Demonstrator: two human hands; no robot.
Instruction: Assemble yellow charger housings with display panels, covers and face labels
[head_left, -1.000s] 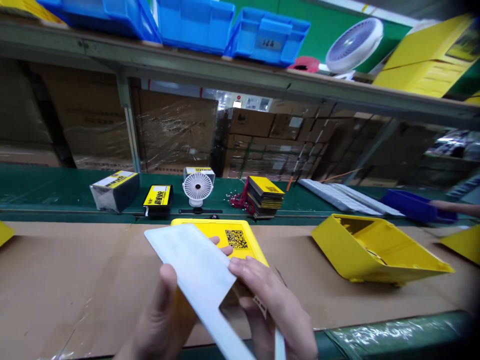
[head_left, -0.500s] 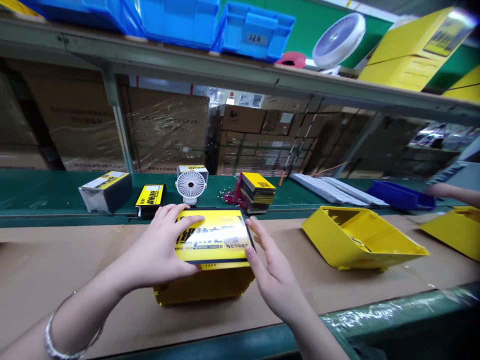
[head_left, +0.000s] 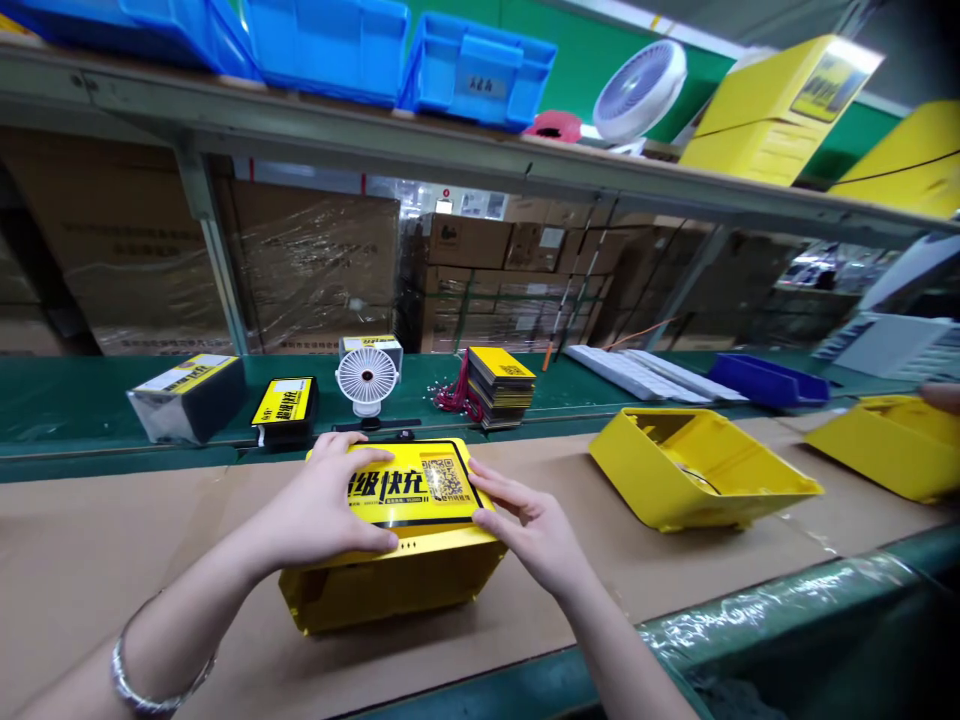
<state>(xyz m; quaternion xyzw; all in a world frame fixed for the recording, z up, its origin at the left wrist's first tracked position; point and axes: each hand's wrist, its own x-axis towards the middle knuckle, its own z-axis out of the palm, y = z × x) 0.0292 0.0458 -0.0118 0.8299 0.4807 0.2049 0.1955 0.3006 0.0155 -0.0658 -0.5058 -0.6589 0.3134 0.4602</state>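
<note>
A yellow panel [head_left: 405, 484] with black print, a QR code and a dark border lies on top of a yellow housing [head_left: 390, 590], near the middle of the bench. My left hand [head_left: 322, 500] grips the panel's left part, thumb at the front edge and fingers over the top. At the panel's right edge, my right hand [head_left: 529, 515] holds on with its thumb at the front corner and its fingers along the side. Behind stand a small white fan [head_left: 367, 378], a stack of yellow panels [head_left: 501, 385] with red wires and a black-edged yellow panel [head_left: 285, 402].
Yellow housings [head_left: 697, 480] sit to the right on the brown cardboard [head_left: 90, 560]. A blue tray [head_left: 769, 380] and white strips [head_left: 649, 375] lie behind. Another person's hand [head_left: 941, 397] shows at the right edge. Blue bins [head_left: 480, 75] stand on the shelf above.
The panel has come down flat onto the housing, with both hands still at its sides, and its QR code now shows. The view has shifted slightly, and the other person's arm has mostly left it.
</note>
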